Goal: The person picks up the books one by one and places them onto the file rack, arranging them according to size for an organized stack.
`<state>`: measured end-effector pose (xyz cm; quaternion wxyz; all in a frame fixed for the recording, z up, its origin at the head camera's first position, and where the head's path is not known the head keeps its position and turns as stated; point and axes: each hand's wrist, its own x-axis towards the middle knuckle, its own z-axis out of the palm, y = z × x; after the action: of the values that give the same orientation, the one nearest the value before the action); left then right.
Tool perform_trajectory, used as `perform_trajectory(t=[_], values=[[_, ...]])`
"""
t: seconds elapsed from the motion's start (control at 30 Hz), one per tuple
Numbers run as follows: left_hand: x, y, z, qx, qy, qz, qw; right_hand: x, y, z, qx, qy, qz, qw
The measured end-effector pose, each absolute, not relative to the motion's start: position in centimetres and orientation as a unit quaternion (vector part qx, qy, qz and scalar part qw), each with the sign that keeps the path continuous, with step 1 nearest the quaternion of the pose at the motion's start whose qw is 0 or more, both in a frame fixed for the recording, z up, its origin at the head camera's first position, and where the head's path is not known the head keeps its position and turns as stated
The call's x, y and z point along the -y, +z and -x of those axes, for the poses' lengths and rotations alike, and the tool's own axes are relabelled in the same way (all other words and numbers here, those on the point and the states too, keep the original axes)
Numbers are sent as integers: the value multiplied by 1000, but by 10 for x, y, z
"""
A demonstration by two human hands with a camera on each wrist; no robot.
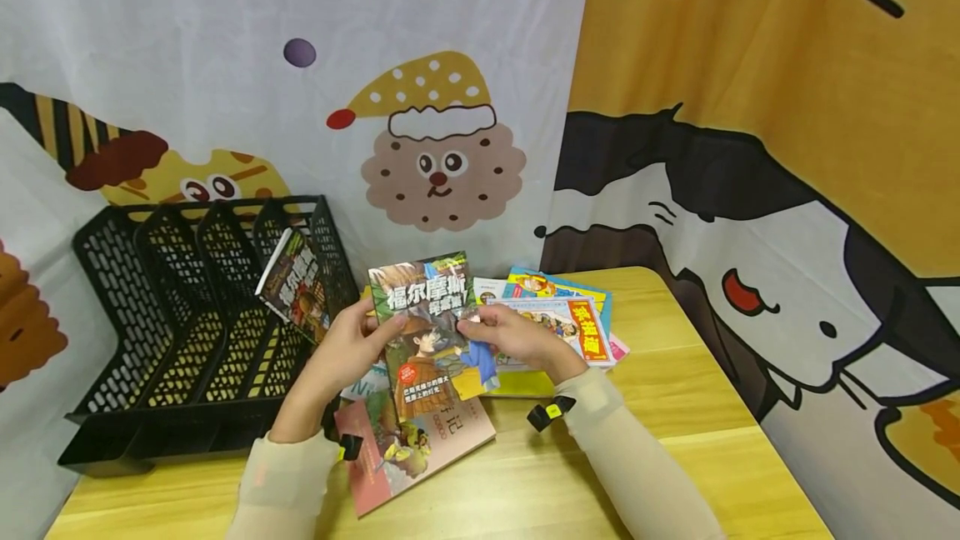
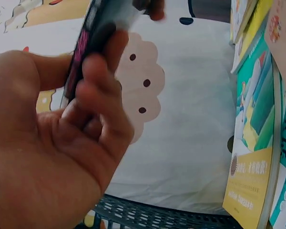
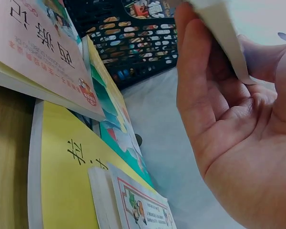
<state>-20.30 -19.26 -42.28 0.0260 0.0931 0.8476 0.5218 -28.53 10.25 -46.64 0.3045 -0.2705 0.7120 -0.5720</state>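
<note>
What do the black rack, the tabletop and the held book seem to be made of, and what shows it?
Black rack: probably plastic, satin; thin perforated walls look moulded.
Tabletop: wood or wood-look laminate, lightly glossy; grain streaks and soft reflections show.
Held book: paper, likely, from its thin, pale edge and printed cover; possibly glossy.

A rack point(image 1: 202, 433) stands on the left part of the bench point(image 1: 547, 473), toward its back left corner. In the rack's rightmost compartment a tilted book point(image 1: 300, 286) leans. Right of the rack, a flat book point(image 1: 442, 448) lies with one corner toward the front edge. Farther right, a pile of books point(image 1: 555, 323) spreads near the back edge, short of the back right corner. Above the flat book and partly before the pile is a held book point(image 1: 431, 365), between the left grip point(image 1: 348, 348) and the right grip point(image 1: 517, 333). Behind the bench hangs a curtain point(image 1: 262, 123).
</note>
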Motion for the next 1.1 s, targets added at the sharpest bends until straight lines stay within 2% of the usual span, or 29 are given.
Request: perform_trajectory(t=[0.17,0.4,0.57,0.83,1.1], values=[[197,-419,200,-863,500,-67,-19,-92,-465,283,-729,-553,264,304],[215,-407,195,-893,432,-41,-118,-79,-468,277,-738,-528,281,312],[235,-393,187,-891,423,16,-161,-65,-473,273,-733,-525,290,323],[254,-375,170,-884,371,123,-256,-19,-473,257,-725,-541,279,323],[265,-372,160,-859,345,194,-325,39,-480,236,-734,-546,245,321]])
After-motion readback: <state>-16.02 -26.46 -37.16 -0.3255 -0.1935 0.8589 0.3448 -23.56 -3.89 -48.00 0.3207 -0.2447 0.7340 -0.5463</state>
